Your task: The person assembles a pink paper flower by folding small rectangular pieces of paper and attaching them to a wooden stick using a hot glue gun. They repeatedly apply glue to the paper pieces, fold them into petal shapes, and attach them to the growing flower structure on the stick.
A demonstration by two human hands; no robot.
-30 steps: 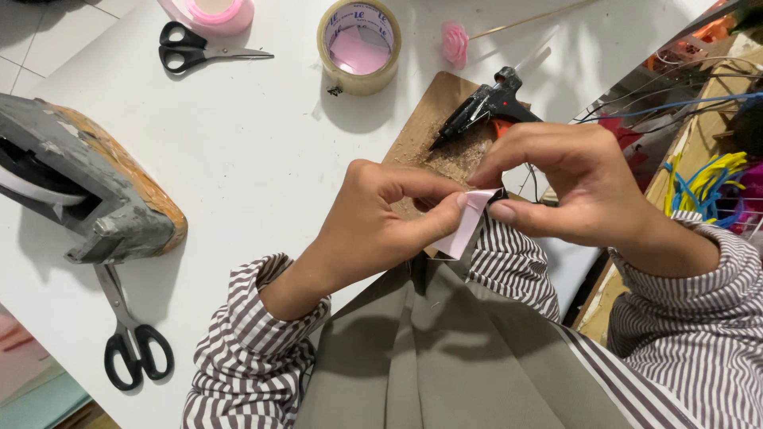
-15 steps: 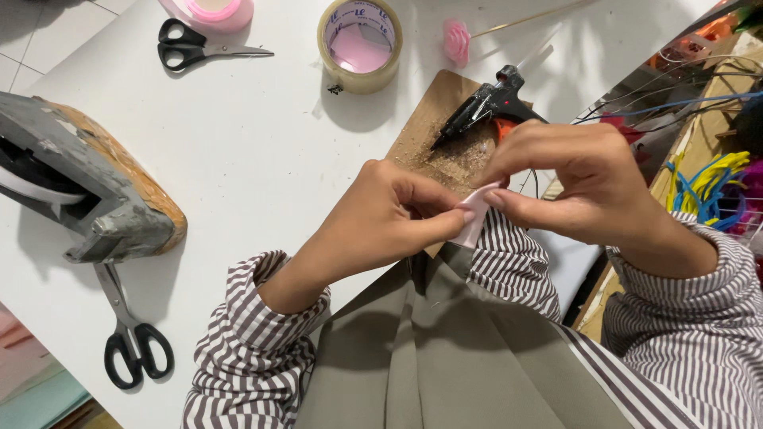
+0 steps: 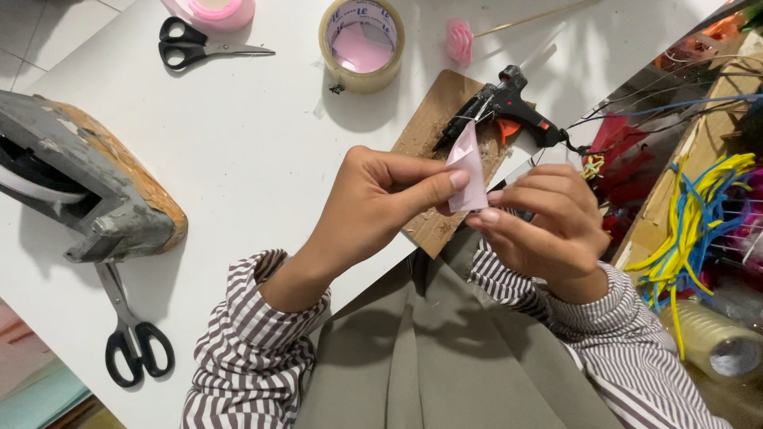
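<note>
White bench holds a glue gun on a brown board. Left hand and right hand both pinch a small pink ribbon piece above the board, fingers closed on it.

Both arms wear long sleeves of a striped fabric, narrow dark brown and white bands running around the arm. The left sleeve bunches in folds just behind the wrist; the right sleeve ends in a striped cuff. The hands are bare, with short, pale, glossy nails. A plain olive-grey garment with long creases covers the lap.
</note>
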